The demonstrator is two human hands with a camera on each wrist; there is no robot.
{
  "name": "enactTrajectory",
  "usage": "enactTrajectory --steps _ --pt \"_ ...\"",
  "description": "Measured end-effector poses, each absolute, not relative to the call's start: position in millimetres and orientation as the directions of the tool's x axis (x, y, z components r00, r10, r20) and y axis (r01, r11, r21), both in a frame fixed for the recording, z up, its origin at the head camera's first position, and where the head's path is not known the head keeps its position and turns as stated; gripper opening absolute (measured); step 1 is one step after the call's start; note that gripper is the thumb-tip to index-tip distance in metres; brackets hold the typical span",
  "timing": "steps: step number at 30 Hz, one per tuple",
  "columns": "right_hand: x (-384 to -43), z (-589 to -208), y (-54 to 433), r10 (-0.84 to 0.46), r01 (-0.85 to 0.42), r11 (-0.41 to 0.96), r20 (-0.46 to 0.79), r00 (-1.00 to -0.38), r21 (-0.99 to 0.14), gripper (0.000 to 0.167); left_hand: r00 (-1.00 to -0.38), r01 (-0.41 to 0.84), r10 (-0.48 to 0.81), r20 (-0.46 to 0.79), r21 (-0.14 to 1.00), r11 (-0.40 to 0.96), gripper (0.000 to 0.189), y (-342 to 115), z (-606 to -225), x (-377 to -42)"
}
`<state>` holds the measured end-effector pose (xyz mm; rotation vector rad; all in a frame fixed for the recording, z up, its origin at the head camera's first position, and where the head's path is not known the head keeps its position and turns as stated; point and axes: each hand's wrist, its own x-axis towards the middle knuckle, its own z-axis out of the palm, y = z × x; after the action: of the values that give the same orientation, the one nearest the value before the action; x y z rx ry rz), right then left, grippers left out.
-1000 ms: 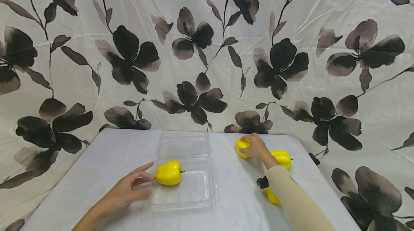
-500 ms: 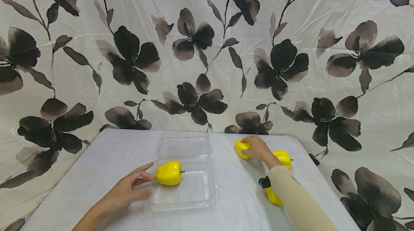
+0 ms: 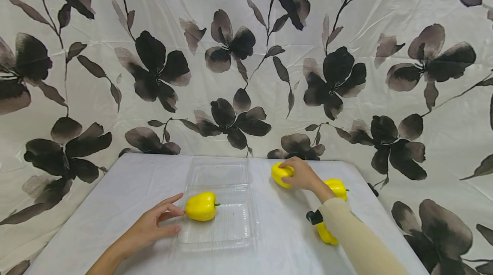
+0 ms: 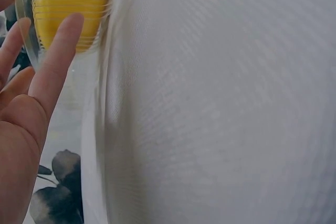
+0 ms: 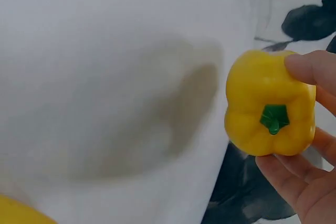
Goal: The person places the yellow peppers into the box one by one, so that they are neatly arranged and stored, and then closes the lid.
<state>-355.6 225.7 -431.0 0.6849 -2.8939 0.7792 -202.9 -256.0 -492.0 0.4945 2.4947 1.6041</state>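
Note:
A yellow bell pepper [image 3: 280, 175] with a green stem is gripped between the thumb and fingers of my right hand [image 3: 302, 173]. In the right wrist view this held pepper [image 5: 257, 93] appears above the tablecloth, its shadow lying apart from it. A second yellow bell pepper [image 3: 200, 206] lies on its side in the left part of a clear hinged plastic container [image 3: 235, 234], whose lid [image 3: 219, 174] is laid back. My left hand [image 3: 152, 223] is at the container's left edge, fingers extended; in the left wrist view a fingertip overlaps the ribbed wall.
Two more yellow bell peppers sit on the right side of the white-covered table [image 3: 127, 189]: one pepper [image 3: 337, 188] behind the right forearm, another pepper [image 3: 327, 233] partly hidden by the sleeve. A black wrist camera [image 3: 313, 217] sticks out from that arm. Behind hangs a floral cloth [image 3: 285, 104].
My right hand has moved slightly left, carrying the gripped bell pepper toward the container. The left hand, the container and the pepper inside have stayed in place.

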Motion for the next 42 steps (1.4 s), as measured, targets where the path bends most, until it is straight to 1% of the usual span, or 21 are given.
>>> enactTrajectory --steps 5,11,19,27,34,42 --pt "-345.0 -417.0 211.7 -0.456 -0.499 0.726 0.212 -0.865 -0.474 0.04 -0.942 0.18 0.332 0.046 0.904 0.387 0.039 -254.6 -490.7 -203.0" --pt "-329.2 -402.0 196.9 -0.504 -0.537 0.692 0.211 -0.838 -0.482 0.041 -0.944 0.177 0.328 0.042 0.901 0.395 0.039 -253.2 -488.9 -203.0" --pt "-309.4 -387.9 182.1 -0.584 -0.607 0.622 0.223 -0.78 -0.495 0.04 -0.94 0.177 0.338 0.043 0.909 0.377 0.039 -254.9 -491.1 -203.5" --pt "-291.7 -382.6 164.6 -0.655 -0.662 0.554 0.226 -0.721 -0.505 0.041 -0.941 0.172 0.337 0.04 0.912 0.373 0.039 -254.9 -490.8 -203.5" --pt "-278.1 -383.9 150.7 -0.691 -0.67 0.528 0.194 -0.697 -0.522 0.041 -0.941 0.175 0.338 0.038 0.905 0.387 0.039 -254.9 -491.2 -202.2" --pt "-265.1 -383.3 136.3 -0.737 -0.694 0.491 0.173 -0.653 -0.527 0.041 -0.94 0.178 0.338 0.042 0.907 0.381 0.039 -255.0 -493.9 -202.4"
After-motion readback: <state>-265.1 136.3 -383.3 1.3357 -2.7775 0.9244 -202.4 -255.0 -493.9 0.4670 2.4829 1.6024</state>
